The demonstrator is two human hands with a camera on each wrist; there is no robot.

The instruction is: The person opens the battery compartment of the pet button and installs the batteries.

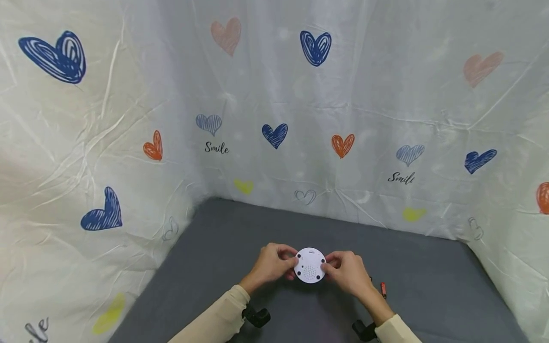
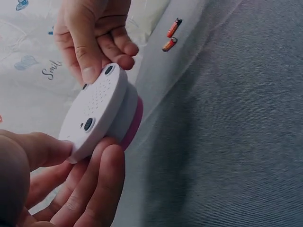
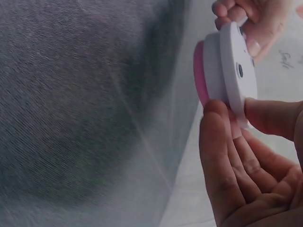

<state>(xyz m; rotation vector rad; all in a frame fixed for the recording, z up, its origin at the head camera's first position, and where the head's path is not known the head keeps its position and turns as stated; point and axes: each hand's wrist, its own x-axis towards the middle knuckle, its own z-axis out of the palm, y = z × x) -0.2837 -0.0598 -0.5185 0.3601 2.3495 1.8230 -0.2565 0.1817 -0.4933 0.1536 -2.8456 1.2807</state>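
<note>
The left hand (image 1: 272, 264) and the right hand (image 1: 347, 272) are both pinching a round white device (image 1: 310, 274) by opposite edges, their thumbs pressing on its flat face and their fingers curling behind it. Together they are holding it above the grey counter (image 1: 214, 247), its dark feet and patch of small holes facing the head camera while a pink layer is showing on its far side. Two red-and-black batteries (image 2: 174, 28) are lying close together beyond the right hand, and a heart-printed curtain (image 1: 373, 95) is hanging behind.
</note>
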